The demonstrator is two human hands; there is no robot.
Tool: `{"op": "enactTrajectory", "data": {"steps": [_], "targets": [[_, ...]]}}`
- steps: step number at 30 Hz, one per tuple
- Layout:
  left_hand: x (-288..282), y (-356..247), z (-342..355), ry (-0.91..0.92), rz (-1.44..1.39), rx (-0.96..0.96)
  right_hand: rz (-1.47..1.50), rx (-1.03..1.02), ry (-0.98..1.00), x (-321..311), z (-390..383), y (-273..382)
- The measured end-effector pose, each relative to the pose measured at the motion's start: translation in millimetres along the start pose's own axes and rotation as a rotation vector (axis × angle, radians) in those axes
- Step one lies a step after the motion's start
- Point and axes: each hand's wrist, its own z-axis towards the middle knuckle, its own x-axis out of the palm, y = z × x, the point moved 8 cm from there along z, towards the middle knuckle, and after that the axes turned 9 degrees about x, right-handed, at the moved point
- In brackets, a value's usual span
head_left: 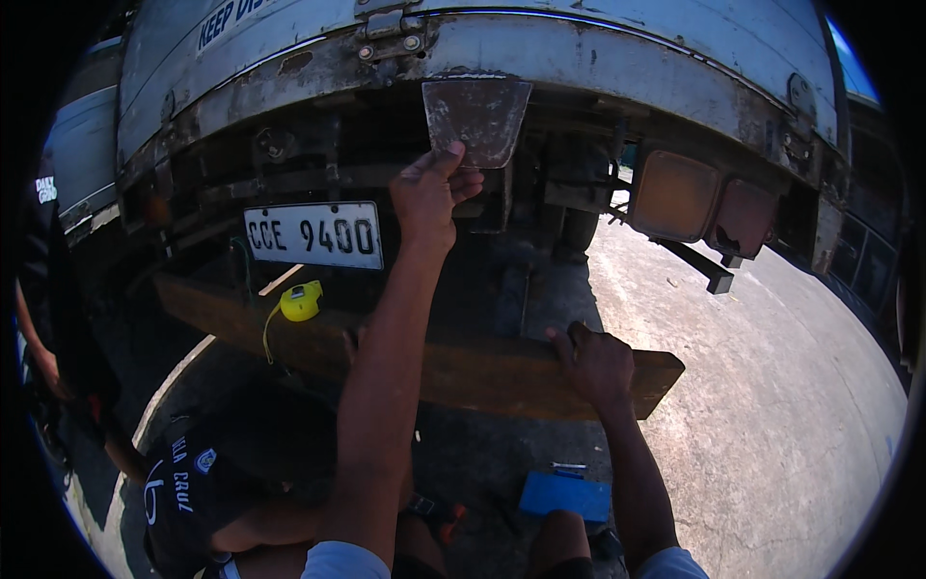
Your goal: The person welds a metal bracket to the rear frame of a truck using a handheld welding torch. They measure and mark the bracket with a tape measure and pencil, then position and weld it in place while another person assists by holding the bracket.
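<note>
My left hand [429, 198] reaches up to a worn, tapered metal plate [479, 116] under the truck bed's rear edge. Thumb and fingers close on the plate's lower left corner. Lower and to the right, my right hand [600, 367] grips the top edge of a long brown beam [463, 376] near its right end. A yellow tape measure [300, 300] sits on the beam's left part, its tape hanging over the front. Another person's fingers [355, 340] show at the beam, partly hidden by my left forearm.
A white licence plate [313, 234] hangs left of my forearm. Tail lamps [673, 196] and a bracket [699, 268] stick out on the right. A person in a dark shirt [207, 473] crouches lower left; another stands far left. A blue case [565, 496] lies on the ground.
</note>
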Motion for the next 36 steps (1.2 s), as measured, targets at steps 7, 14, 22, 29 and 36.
{"op": "enactTrajectory", "data": {"steps": [7,14,22,29,36], "targets": [[1.6,-1.7,-0.9,-0.028,0.018,-0.007,-0.022,-0.001,0.04,2.5,0.1,-1.0],[2.5,-3.2,-2.2,-0.062,-0.006,-0.002,-0.021,0.001,0.021,1.1,0.7,0.7],[2.8,-1.3,-3.1,-0.056,-0.039,-0.01,-0.035,0.006,0.004,4.5,1.0,-1.4],[3.4,1.4,-3.5,-0.027,-0.061,0.001,-0.027,0.04,0.01,4.2,1.5,-0.3],[3.7,2.4,-0.9,-0.003,-0.042,0.033,-0.045,0.067,0.044,6.2,2.5,-2.3]]}}
